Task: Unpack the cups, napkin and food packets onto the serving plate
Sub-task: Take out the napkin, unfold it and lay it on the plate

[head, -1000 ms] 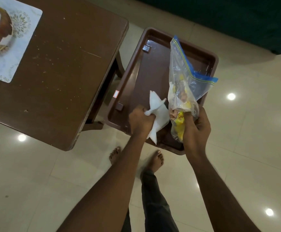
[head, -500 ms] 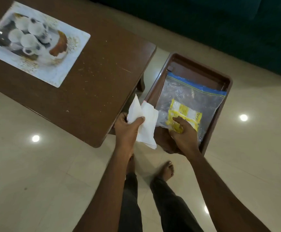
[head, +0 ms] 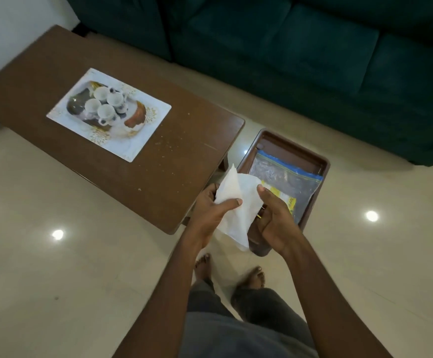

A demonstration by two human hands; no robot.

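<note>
Both the left hand (head: 211,210) and right hand (head: 274,215) pinch the limp napkin (head: 237,202) beyond the table's (head: 158,161) near-right corner; loosely gripped, it could slip to the floor (head: 55,280).

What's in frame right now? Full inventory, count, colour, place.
table: 1, brown wood, upper left
serving plate: 1, white rectangular with gold pattern, on the table
cups: 4, white, clustered on the serving plate
tray: 1, brown, on the floor right of the table
zip bag: 1, clear with blue seal, lying flat in the tray
food packet: 1 visible, yellow, inside the zip bag
napkin: 1, white, held over the tray's near end
sofa: 1, dark green, along the top
left hand: 1, gripping the napkin
right hand: 1, fingers on the napkin's right edge
</note>
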